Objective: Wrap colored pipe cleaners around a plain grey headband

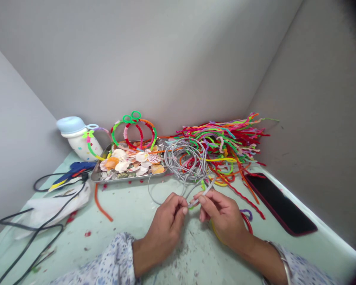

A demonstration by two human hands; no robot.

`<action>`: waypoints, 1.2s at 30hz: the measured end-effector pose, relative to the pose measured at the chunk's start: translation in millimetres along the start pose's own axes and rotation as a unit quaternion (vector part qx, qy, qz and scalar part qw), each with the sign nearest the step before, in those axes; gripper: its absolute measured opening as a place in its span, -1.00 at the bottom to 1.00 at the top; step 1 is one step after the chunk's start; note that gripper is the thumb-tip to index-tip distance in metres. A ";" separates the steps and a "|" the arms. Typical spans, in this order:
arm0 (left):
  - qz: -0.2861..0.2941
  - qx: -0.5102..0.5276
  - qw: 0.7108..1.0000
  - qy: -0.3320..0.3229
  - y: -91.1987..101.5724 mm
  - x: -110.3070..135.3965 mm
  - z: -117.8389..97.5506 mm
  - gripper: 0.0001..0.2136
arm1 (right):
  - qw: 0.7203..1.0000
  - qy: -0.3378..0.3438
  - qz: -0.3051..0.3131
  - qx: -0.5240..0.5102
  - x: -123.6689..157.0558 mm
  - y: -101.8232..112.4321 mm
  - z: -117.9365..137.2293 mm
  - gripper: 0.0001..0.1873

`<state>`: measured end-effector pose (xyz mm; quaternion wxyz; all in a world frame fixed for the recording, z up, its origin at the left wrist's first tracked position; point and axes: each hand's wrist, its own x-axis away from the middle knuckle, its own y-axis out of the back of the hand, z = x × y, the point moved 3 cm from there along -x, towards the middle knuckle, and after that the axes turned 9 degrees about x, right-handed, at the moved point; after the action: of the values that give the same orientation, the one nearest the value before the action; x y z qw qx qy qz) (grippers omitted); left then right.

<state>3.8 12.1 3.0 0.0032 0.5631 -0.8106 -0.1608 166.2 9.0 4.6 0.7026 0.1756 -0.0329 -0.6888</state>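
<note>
Nearby, coiled wire (185, 176) overlaps colourful pipe cleaners (228, 138).

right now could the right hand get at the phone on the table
Probably yes: the phone lies to the right of the right hand, its near end uncovered and nothing piled between them. The hand is pinching a pale strip, though, so it would likely need to release that first.
</note>
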 end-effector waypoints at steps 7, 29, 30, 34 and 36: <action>-0.003 0.026 0.999 0.027 -0.9 -1.5 5.4 -0.81 | 1.000 -0.003 -0.019 0.003 -1.7 1.9 -0.4 -0.70; 0.035 0.055 0.998 0.019 -2.5 -1.7 2.6 -0.78 | 1.000 0.014 -0.012 -0.002 0.3 -0.4 1.7 -0.72; 0.041 0.076 0.996 0.030 -2.9 -1.9 3.9 -0.79 | 1.000 0.010 -0.014 -0.003 -0.2 -0.3 1.4 -0.72; 0.048 0.150 0.985 0.072 -3.8 -2.0 8.1 -0.84 | 1.000 0.000 -0.025 -0.008 -2.0 0.6 -0.1 -0.73; 0.042 0.164 0.982 0.082 -3.7 -2.2 8.7 -0.86 | 1.000 0.001 -0.025 -0.010 -2.4 0.7 -0.3 -0.73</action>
<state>6.3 15.1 -5.9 -0.0162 0.5327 -0.8459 0.0211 166.8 11.4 5.0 0.6872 0.1703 -0.0209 -0.7059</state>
